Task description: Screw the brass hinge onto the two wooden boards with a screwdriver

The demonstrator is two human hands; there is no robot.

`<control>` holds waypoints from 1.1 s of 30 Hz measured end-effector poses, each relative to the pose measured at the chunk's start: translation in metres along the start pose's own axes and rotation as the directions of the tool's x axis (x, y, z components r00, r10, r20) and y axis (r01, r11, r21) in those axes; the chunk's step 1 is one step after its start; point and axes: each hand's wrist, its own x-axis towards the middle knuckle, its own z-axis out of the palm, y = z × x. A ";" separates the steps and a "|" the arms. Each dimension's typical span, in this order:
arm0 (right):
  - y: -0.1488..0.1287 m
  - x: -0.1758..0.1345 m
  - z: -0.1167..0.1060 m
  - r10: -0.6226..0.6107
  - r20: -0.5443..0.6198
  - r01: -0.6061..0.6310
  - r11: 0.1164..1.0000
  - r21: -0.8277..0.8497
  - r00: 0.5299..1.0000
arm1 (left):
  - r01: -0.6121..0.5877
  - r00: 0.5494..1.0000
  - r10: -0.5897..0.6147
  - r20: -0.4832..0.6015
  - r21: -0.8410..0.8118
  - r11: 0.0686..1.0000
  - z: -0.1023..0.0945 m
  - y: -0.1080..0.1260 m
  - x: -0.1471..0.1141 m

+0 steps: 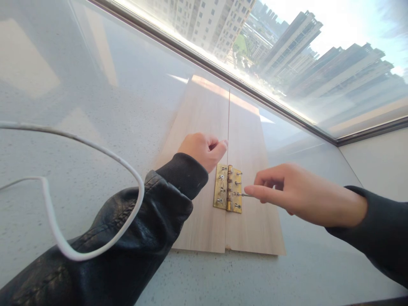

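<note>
Two pale wooden boards (pixel 204 106) lie side by side with a narrow seam between them. Across the seam, near their front, sits a brass hinge (pixel 229 187). Several silver screws (pixel 219 200) stand up from both hinge leaves. My right hand (pixel 287 191) pinches a thin metal rod (pixel 246 195) whose far end meets the right leaf; whether it is a screw or a tool tip is unclear. My left hand (pixel 204 148) is closed above the left board, just beyond the hinge, thumb against curled fingers. Anything inside it is hidden.
A white cable (pixel 121 159) loops over my left sleeve. The boards rest on a pale speckled stone surface (pixel 134 119). Behind them runs a dark window frame (pixel 204 66) with tall buildings outside, and a white wall (pixel 379 157) stands at the right.
</note>
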 end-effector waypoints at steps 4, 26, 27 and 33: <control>0.003 -0.006 0.004 -0.361 -0.284 0.167 0.830 -0.531 0.888 | -0.002 1.000 0.003 0.012 -0.005 1.000 0.000 0.000 0.000; 0.067 0.012 0.020 -0.120 -0.424 0.085 0.991 -0.100 0.898 | 0.028 0.999 -0.027 0.024 -0.039 0.999 0.000 0.000 0.000; 0.074 0.015 0.026 -0.016 -0.457 0.025 1.000 0.013 0.889 | 0.026 0.999 -0.025 0.022 -0.041 0.999 0.000 0.001 0.000; 0.100 0.032 0.081 0.269 -0.673 0.011 0.925 0.381 0.689 | 0.037 0.997 -0.036 0.061 -0.017 0.999 -0.003 0.000 0.001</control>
